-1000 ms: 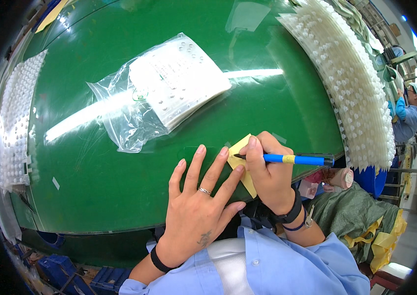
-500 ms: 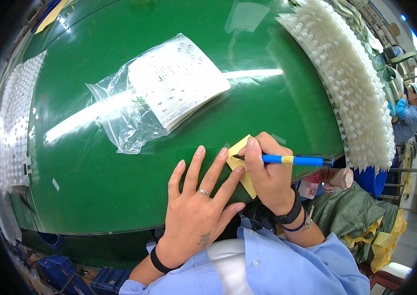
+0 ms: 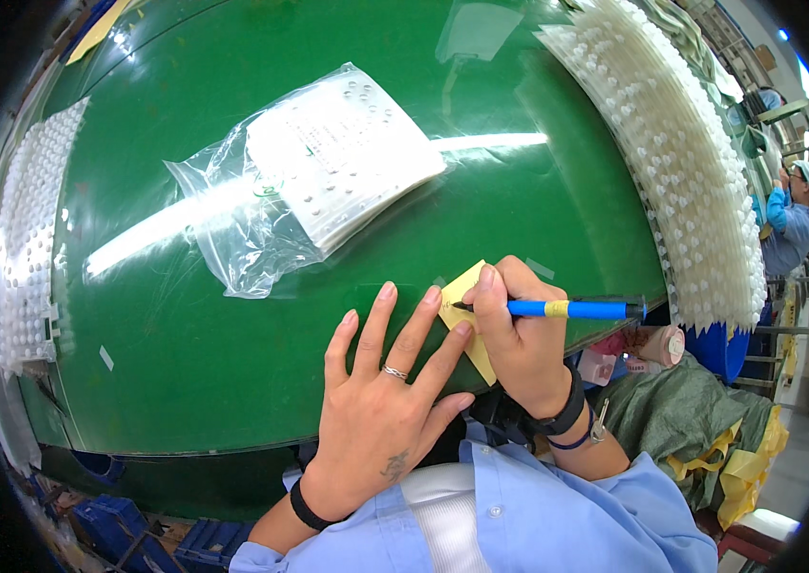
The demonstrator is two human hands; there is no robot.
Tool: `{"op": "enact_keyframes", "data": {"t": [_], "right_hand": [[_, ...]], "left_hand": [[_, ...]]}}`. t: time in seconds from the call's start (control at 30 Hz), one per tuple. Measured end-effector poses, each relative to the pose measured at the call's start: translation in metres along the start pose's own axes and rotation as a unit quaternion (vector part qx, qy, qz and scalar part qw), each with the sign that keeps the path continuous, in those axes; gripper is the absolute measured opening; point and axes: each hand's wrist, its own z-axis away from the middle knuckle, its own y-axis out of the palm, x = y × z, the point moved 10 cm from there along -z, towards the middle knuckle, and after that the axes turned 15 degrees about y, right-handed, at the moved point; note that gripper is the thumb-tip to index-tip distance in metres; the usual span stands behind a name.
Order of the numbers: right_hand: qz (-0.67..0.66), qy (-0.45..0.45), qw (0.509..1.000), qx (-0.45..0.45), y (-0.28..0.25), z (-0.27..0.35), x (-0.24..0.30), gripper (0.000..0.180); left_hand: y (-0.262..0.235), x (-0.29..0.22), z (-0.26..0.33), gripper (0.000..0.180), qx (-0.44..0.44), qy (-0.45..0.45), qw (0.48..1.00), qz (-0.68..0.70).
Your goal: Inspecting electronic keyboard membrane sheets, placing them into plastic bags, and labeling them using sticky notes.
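Near the front edge of the green table, my right hand grips a blue marker pen with a yellow band. Its dark tip rests on a small yellow paper slip, where a short dark mark shows. Spread flat on the table, my left hand holds nothing; its index finger and thumb side lie along the slip's left edge. Part of the slip is hidden under my right hand. Beyond both hands lies a clear plastic bag with a stack of white sheets in it, dotted with small round bumps.
Stacked translucent sheets with white knobs line the table's right side. More white knobbed sheets stand at the left edge. A blue bin, a pink cup and a green sack are at the right. Another person sits far right.
The pen tip has shifted very slightly on the yellow slip, and a little more of the dark mark shows. My left hand has stayed in place.
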Motion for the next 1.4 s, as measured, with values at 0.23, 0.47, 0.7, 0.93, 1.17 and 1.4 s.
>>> {"op": "enact_keyframes", "data": {"t": [0.23,0.47,0.7,0.93,1.17,1.4], "right_hand": [[0.003,0.007,1.0,0.008,0.001,-0.001,0.001,0.029],[-0.005,0.005,1.0,-0.015,-0.004,0.0,0.0,0.029],[0.002,0.017,1.0,-0.014,-0.004,-0.001,-0.003,0.029],[-0.001,-0.006,1.0,-0.013,-0.003,0.0,0.004,0.029],[0.018,-0.005,1.0,-0.015,-0.003,0.0,0.005,0.028],[0.005,0.006,1.0,0.001,-0.001,0.0,0.003,0.028]], "left_hand": [[0.001,0.0,0.0,0.054,0.002,-0.001,1.0,0.003],[-0.001,0.0,0.0,0.054,-0.005,0.0,1.0,0.0],[-0.001,0.0,0.0,0.054,-0.007,-0.001,1.0,-0.002],[0.001,0.0,0.0,0.053,0.001,-0.002,1.0,0.001],[-0.001,0.0,0.0,0.053,-0.005,0.0,1.0,0.001],[0.0,0.0,0.0,0.053,-0.004,0.0,1.0,0.0]]}}
